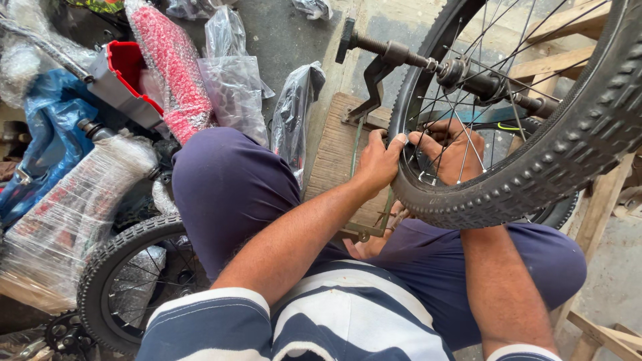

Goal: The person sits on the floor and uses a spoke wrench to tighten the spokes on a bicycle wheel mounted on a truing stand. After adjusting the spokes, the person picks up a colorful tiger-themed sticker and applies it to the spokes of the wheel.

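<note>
Grip, left hand (380, 160): clenched on the inner edge of the black knobby bicycle tyre (535, 174), thumb pressed against the bead at the rim.
Grip, right hand (449, 148): fingers curled behind the thin steel spokes (468, 144), grasping the same tyre from inside the wheel; both hands sit just beside each other.
Wheel position: it stands upright over the person's lap, its lower arc above the dark blue trousers (234, 194), its upper part running out of view at the right.
Clothing: a blue and white striped shirt (348, 321) fills the bottom edge, nearest the camera.
Near left: a smaller black spoked wheel (127, 281) lies by the left knee, partly under clear plastic-wrapped bicycle parts (73, 207).
Hub: the dark metal axle (461, 70) runs through the middle of the wheel, held by a dark metal bracket (371, 90).
Support: the bracket is fixed to a worn wooden board (334, 157) beyond the hands.
Further left: a red part in bubble wrap (174, 63) leans beside a red and grey plastic box (124, 80).
Far: clear plastic bags (234, 80) lie on the grey concrete floor (287, 33).
</note>
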